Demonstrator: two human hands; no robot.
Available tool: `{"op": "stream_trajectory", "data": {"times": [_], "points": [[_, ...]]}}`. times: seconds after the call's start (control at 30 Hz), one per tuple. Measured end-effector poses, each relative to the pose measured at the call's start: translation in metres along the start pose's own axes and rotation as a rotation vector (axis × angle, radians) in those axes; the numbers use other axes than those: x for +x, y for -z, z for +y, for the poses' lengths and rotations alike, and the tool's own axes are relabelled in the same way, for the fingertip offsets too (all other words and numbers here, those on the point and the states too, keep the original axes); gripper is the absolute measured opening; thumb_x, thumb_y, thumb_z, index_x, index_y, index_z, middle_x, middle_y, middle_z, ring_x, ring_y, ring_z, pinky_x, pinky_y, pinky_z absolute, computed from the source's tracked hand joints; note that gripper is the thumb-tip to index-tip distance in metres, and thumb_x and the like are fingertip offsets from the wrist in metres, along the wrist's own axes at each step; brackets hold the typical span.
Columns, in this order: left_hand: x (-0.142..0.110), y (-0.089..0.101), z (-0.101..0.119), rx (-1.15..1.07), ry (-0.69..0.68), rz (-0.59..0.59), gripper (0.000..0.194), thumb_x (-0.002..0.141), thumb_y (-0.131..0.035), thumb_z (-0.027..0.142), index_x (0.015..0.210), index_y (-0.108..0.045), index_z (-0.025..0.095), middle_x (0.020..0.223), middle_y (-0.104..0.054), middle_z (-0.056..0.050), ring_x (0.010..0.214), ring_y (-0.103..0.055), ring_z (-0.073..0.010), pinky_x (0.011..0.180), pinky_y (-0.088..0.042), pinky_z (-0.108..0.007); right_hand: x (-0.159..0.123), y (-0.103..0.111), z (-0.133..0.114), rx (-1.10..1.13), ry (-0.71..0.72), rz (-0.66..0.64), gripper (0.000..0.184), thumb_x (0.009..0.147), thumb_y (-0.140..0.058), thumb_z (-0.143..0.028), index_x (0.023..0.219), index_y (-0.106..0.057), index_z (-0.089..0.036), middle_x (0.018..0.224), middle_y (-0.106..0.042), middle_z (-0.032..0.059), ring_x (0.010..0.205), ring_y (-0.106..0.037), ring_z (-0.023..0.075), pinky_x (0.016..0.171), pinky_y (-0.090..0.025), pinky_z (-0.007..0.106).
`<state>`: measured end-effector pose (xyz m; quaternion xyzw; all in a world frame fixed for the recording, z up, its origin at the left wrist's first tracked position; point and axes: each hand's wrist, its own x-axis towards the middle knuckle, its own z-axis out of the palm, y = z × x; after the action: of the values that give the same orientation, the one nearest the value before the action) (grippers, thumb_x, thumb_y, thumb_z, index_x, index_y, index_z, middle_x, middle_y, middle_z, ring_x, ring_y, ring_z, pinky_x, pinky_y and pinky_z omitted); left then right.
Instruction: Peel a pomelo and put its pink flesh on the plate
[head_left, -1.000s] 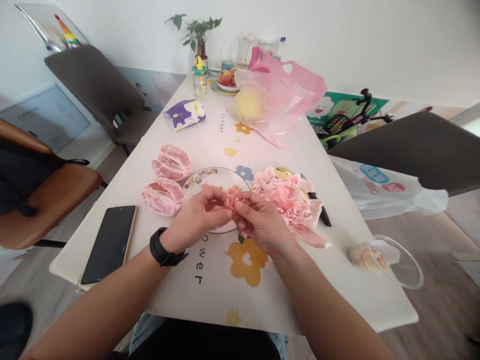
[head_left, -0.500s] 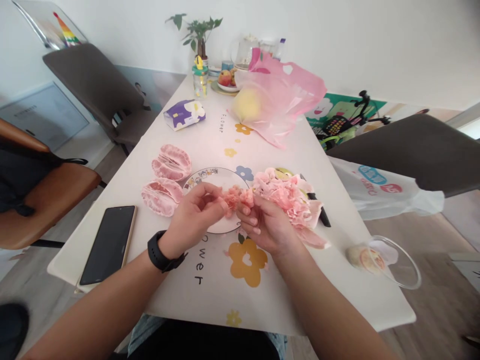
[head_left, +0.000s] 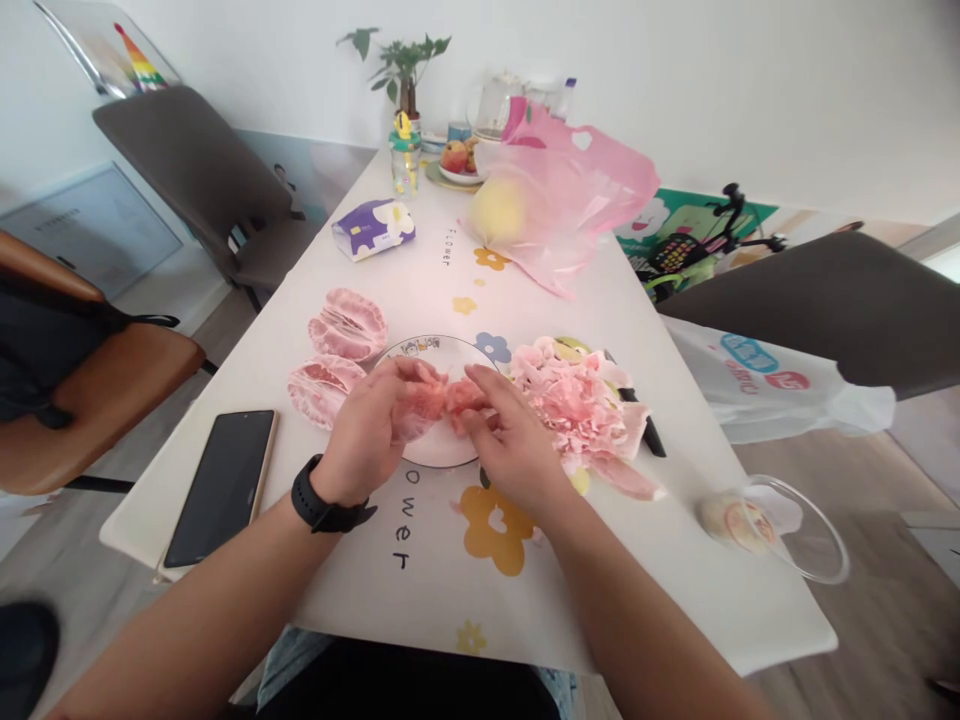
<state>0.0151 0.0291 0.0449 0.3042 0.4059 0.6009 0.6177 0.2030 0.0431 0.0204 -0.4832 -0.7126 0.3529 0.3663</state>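
Over a white plate [head_left: 448, 455] with a cartoon rim, my left hand [head_left: 364, 440] is closed round a pink pomelo segment [head_left: 420, 408]. My right hand [head_left: 519, 440] comes in from the other side, its fingers bent and closed on pink pomelo pulp [head_left: 460, 400]. Pulp also seems to lie on the plate, partly hidden by both hands. Two larger peeled pomelo pieces [head_left: 347, 325] rest left of the plate, near my left hand. To the right of my right hand is a heap of pink membrane and peel [head_left: 574, 400].
A dark-handled knife [head_left: 652, 437] pokes out beside the heap. A phone [head_left: 221, 488] lies at the left edge. A clear container [head_left: 780, 530] stands at the right edge. Farther back are a tissue pack [head_left: 373, 228], a pink plastic bag [head_left: 562, 200] and a fruit plate [head_left: 459, 176].
My left hand has turned and now shows a translucent pomelo segment in its fingers. My right hand has rolled from palm up to knuckles up, its fingers on the pulp.
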Motion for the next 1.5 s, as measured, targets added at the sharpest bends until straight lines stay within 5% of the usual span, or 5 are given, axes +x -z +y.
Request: {"op": "stream_trajectory", "data": {"times": [0.13,0.33,0.63,0.8,1.5], "points": [[-0.005,-0.002,-0.002,0.183,-0.005,-0.089,0.031,0.075,-0.063,0.013,0.104,-0.067,0.021,0.088,-0.067,-0.001,0.067,-0.059,-0.0111,0.059,-0.045,-0.024,-0.003,0.002,-0.005,0.064,-0.002,0.032,0.039,0.100,-0.061,-0.039,0.139,-0.062,-0.031,0.143,-0.060,0.0120,0.115,-0.065,0.0279,0.090,-0.057,0.046],[-0.012,-0.005,-0.016,0.665,-0.301,-0.212,0.049,0.080,-0.067,0.008,0.126,-0.062,0.023,0.121,-0.066,-0.010,0.107,-0.066,-0.0208,0.088,-0.055,-0.034,-0.001,0.010,-0.010,0.409,-0.112,-0.132,0.045,0.090,-0.079,-0.041,0.133,-0.068,-0.036,0.119,-0.070,0.0064,0.096,-0.069,0.0229,0.075,-0.059,0.037],[-0.008,-0.002,-0.017,0.678,-0.273,-0.228,0.017,0.082,-0.071,0.014,0.092,-0.059,0.020,0.119,-0.066,-0.009,0.107,-0.068,-0.0207,0.089,-0.058,-0.035,0.003,0.022,-0.009,0.349,-0.089,-0.207,0.014,0.095,-0.072,-0.037,0.104,-0.076,-0.028,0.105,-0.069,0.0050,0.077,-0.067,0.0167,0.065,-0.058,0.033],[-0.008,-0.006,-0.009,0.596,-0.114,-0.220,0.018,0.089,-0.073,0.030,0.102,-0.068,0.019,0.105,-0.072,-0.008,0.095,-0.072,-0.0203,0.088,-0.061,-0.037,0.003,0.018,-0.010,0.453,-0.169,-0.127,0.020,0.091,-0.076,-0.039,0.104,-0.072,-0.025,0.101,-0.071,0.0042,0.071,-0.069,0.0148,0.065,-0.060,0.033],[-0.007,0.001,-0.001,0.525,0.017,-0.268,0.030,0.089,-0.077,0.040,0.114,-0.078,0.023,0.101,-0.081,-0.006,0.100,-0.076,-0.0236,0.098,-0.058,-0.040,0.008,0.028,0.001,0.708,-0.327,-0.329,0.027,0.092,-0.076,-0.046,0.102,-0.076,-0.020,0.076,-0.070,0.0002,0.067,-0.066,0.0132,0.065,-0.058,0.029]]}}
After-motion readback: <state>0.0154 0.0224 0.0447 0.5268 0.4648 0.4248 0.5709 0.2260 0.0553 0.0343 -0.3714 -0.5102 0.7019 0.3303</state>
